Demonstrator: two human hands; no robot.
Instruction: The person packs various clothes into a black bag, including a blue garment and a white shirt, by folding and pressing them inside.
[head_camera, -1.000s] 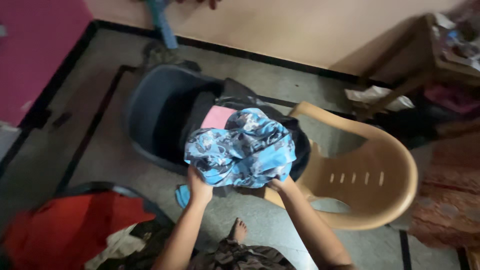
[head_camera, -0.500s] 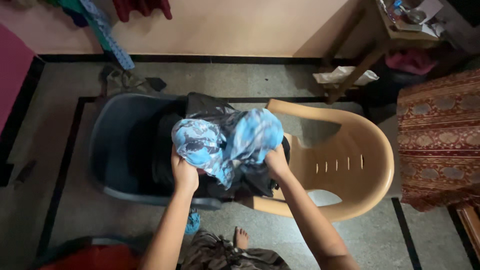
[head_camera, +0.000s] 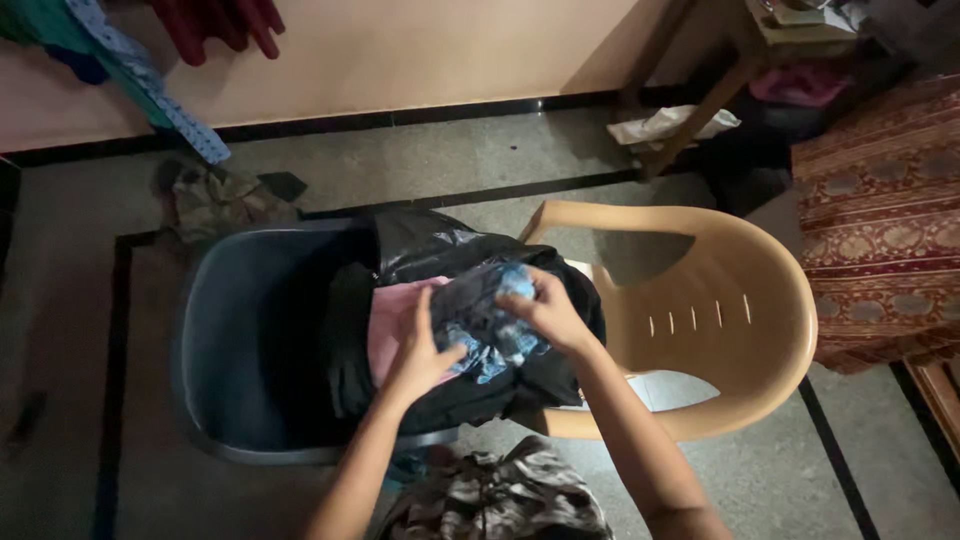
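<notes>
Blue patterned cloth, bunched small, sits on a heap of dark clothes and a pink garment at the right edge of the grey plastic chair. Left hand presses its side, fingers upright, steadying the bundle. Right hand closes its grip over the top. Beige plastic chair stands alongside, seat bare.
</notes>
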